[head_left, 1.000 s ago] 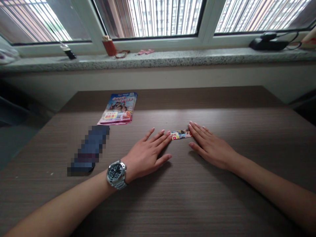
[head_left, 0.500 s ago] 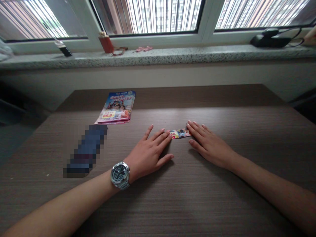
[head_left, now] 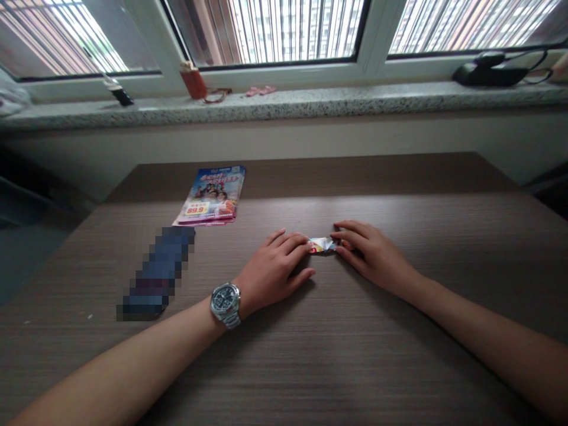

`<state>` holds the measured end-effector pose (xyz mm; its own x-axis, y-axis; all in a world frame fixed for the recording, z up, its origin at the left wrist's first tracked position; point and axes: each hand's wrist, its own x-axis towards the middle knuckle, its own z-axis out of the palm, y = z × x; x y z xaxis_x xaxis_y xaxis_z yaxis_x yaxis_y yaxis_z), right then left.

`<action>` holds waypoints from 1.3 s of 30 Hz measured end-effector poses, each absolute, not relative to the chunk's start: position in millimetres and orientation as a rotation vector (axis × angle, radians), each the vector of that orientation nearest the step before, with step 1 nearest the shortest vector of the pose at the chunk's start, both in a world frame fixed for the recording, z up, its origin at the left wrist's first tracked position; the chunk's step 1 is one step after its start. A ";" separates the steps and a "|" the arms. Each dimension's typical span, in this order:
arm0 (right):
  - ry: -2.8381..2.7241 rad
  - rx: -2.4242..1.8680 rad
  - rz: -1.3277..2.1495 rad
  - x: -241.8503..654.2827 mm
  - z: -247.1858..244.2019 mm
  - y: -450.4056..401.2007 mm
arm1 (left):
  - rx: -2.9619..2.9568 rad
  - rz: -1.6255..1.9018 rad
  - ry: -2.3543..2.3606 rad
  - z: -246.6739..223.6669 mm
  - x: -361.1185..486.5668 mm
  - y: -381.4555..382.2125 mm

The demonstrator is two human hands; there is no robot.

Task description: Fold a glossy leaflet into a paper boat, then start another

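Note:
A narrow folded flyer strip (head_left: 323,244), printed in bright colours, lies on the table between my hands. My left hand (head_left: 277,265) rests its fingertips on the strip's left end, with its thumb held apart on the table side nearer me. At the other end, my right hand (head_left: 375,254) pinches the strip between thumb and fingers, and that end is partly hidden. The strip looks slightly lifted and creased near the right fingers. A silver wristwatch (head_left: 225,303) is on my left wrist.
A stack of printed flyers (head_left: 212,198) lies at the back left of the table (head_left: 337,367). Closer to me is a dark pixelated object (head_left: 155,278). On the stone windowsill (head_left: 337,105) are a red case (head_left: 194,83), pink pieces (head_left: 261,90) and a black device (head_left: 490,74).
My right fingers have gone from lying flat to pinching the strip's end. The left fingers have drawn closer together and curled a little. More white shows on the strip.

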<state>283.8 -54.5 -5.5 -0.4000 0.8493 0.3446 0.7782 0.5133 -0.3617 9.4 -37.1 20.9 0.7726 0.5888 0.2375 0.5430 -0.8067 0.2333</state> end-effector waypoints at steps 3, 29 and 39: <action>-2.279 -1.300 0.215 283.0 -4.3 -54.5 | 2.790 0.511 0.910 20.3 9.7 -35.8; -1.914 -1.265 0.977 250.5 27.9 -78.1 | 2.690 0.904 0.929 21.2 12.5 -33.9; -1.591 -1.233 1.194 247.2 22.7 -77.5 | 2.184 1.131 1.051 29.0 19.4 -43.9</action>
